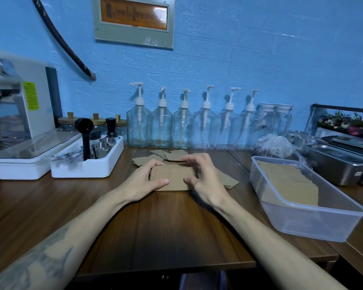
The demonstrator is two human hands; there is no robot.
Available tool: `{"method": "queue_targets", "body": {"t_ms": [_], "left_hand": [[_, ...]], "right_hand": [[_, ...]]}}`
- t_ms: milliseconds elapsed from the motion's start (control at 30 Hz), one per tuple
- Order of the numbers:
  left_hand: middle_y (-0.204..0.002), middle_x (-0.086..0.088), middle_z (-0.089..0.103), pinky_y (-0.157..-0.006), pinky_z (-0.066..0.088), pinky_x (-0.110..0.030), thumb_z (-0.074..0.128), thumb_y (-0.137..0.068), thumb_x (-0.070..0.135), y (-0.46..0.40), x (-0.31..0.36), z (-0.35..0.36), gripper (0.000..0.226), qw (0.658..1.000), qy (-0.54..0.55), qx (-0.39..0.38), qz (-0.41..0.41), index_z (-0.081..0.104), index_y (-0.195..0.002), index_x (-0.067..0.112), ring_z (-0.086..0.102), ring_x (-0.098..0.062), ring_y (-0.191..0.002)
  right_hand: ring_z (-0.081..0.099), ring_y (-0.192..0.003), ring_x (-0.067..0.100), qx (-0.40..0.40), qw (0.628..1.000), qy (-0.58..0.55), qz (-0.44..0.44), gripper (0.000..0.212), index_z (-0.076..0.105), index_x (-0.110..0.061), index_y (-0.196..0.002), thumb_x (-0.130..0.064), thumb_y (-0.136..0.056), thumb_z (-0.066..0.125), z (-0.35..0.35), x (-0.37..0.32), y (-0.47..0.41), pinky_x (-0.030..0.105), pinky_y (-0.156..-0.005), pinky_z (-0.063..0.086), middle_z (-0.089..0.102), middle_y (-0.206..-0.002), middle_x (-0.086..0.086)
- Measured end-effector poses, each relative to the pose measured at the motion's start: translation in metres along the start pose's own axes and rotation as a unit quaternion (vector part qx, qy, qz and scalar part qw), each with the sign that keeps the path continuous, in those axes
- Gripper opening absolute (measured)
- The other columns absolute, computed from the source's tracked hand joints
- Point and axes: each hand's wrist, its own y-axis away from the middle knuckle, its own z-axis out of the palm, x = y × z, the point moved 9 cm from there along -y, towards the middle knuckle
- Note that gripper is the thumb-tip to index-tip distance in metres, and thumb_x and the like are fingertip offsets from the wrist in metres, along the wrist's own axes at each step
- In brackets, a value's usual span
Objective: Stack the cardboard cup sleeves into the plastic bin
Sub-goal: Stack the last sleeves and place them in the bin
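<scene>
Head view: looking down at a brown wooden worktop (159,222) against a blue wall.
Sleeves in hand: a small squared-up bundle of flat cardboard sleeves (172,177) lies on the worktop at centre, between both hands.
Left hand (144,181): fingers curled over the bundle's far-left edge, thumb on its near edge; grip holds the bundle from the left.
Right hand (201,174): fingers arched over the right end, thumb near the front edge; grip looks loose and blurred, so contact is likely but I cannot tell how firm.
Loose sleeves (166,154): more lie scattered just behind the bundle, and some poke out under the right hand.
Bin (314,225): clear plastic, to the right, well apart from the hands; a leaning row of sleeves (289,183) already fills its far half.
Handling: judged light, stiff across the flat, easily bent at the folds; layers could slide and fan out.
Where to hold: pinch the short ends with both hands, pressing the bundle together, edges kept flush.
Also there: pump bottles (182,126) along the wall, a white tray of tools (86,166), steel pans (335,164).
</scene>
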Motion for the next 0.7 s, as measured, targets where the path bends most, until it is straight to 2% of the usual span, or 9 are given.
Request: {"method": "queue_targets", "body": {"t_ms": [67, 133, 200, 267, 333, 500, 600, 700], "left_hand": [[-0.107, 0.004, 0.068, -0.083, 0.053, -0.027, 0.073, -0.088, 0.029, -0.001, -0.001, -0.001, 0.036, 1.0, -0.002, -0.002, -0.002, 0.053, -0.118, 0.025, 0.065, -0.008, -0.092], [-0.105, 0.004, 0.068, -0.078, 0.051, -0.022, 0.071, -0.089, 0.027, -0.001, -0.002, -0.001, 0.032, 1.0, -0.004, -0.004, -0.002, 0.053, -0.116, 0.027, 0.064, -0.005, -0.088], [-0.103, 0.005, 0.067, -0.074, 0.049, -0.016, 0.069, -0.091, 0.025, -0.001, -0.002, -0.001, 0.029, 1.0, -0.003, -0.005, 0.002, 0.052, -0.115, 0.027, 0.063, -0.002, -0.085], [-0.104, 0.004, 0.066, -0.076, 0.05, -0.018, 0.068, -0.092, 0.025, -0.001, -0.001, -0.001, 0.029, 1.0, 0.001, -0.008, 0.002, 0.052, -0.115, 0.026, 0.063, -0.007, -0.09], [-0.106, 0.003, 0.066, -0.083, 0.053, -0.025, 0.069, -0.091, 0.027, 0.0, -0.002, 0.0, 0.031, 1.0, 0.005, -0.013, -0.006, 0.05, -0.115, 0.028, 0.064, -0.012, -0.095], [-0.109, -0.002, 0.067, -0.091, 0.053, -0.04, 0.069, -0.091, 0.028, 0.002, 0.001, 0.004, 0.032, 0.999, 0.022, -0.026, 0.005, 0.05, -0.116, 0.03, 0.065, -0.02, -0.101], [-0.109, -0.002, 0.068, -0.092, 0.053, -0.041, 0.069, -0.091, 0.027, 0.002, 0.003, 0.002, 0.028, 0.999, 0.023, -0.024, 0.008, 0.053, -0.114, 0.03, 0.065, -0.02, -0.101], [-0.105, -0.002, 0.069, -0.087, 0.054, -0.037, 0.069, -0.092, 0.025, 0.003, 0.002, 0.001, 0.025, 0.999, 0.03, -0.02, -0.001, 0.053, -0.111, 0.03, 0.066, -0.02, -0.096]], "right_hand": [[0.046, -0.124, 0.004, -0.007, 1.0, 0.018, 0.007, 0.063, 0.053, -0.039, -0.127, 0.003, -0.083, 0.07, -0.002, 0.005, 0.001, 0.022, -0.113, 0.032, 0.042, -0.128, -0.009], [0.04, -0.13, 0.006, -0.047, 0.997, 0.061, 0.027, 0.066, 0.04, -0.034, -0.145, -0.005, -0.091, 0.064, 0.001, 0.013, 0.003, 0.026, -0.115, 0.029, 0.037, -0.138, -0.008], [0.039, -0.135, 0.013, -0.085, 0.991, 0.099, 0.035, 0.066, 0.03, -0.03, -0.154, -0.009, -0.097, 0.057, 0.008, 0.018, 0.004, 0.031, -0.116, 0.03, 0.04, -0.146, -0.002], [0.043, -0.134, 0.018, -0.096, 0.986, 0.132, 0.013, 0.06, 0.033, -0.027, -0.154, -0.008, -0.1, 0.051, 0.013, 0.014, 0.004, 0.028, -0.114, 0.031, 0.048, -0.142, 0.002], [0.046, -0.13, 0.019, -0.089, 0.983, 0.16, -0.014, 0.055, 0.041, -0.024, -0.151, -0.005, -0.099, 0.05, 0.014, 0.008, 0.003, 0.024, -0.11, 0.033, 0.052, -0.136, 0.002], [0.05, -0.126, 0.024, -0.09, 0.975, 0.202, -0.037, 0.058, 0.043, -0.03, -0.149, -0.007, -0.097, 0.053, 0.013, 0.009, 0.003, 0.04, -0.106, 0.041, 0.055, -0.133, 0.003], [0.052, -0.12, 0.022, -0.071, 0.978, 0.194, -0.036, 0.057, 0.044, -0.028, -0.147, -0.012, -0.095, 0.059, 0.01, 0.011, 0.002, 0.04, -0.104, 0.042, 0.058, -0.131, 0.003], [0.053, -0.116, 0.022, -0.058, 0.982, 0.177, -0.024, 0.056, 0.046, -0.023, -0.146, -0.015, -0.093, 0.064, 0.007, 0.014, 0.001, 0.034, -0.102, 0.041, 0.06, -0.13, 0.004]]}}
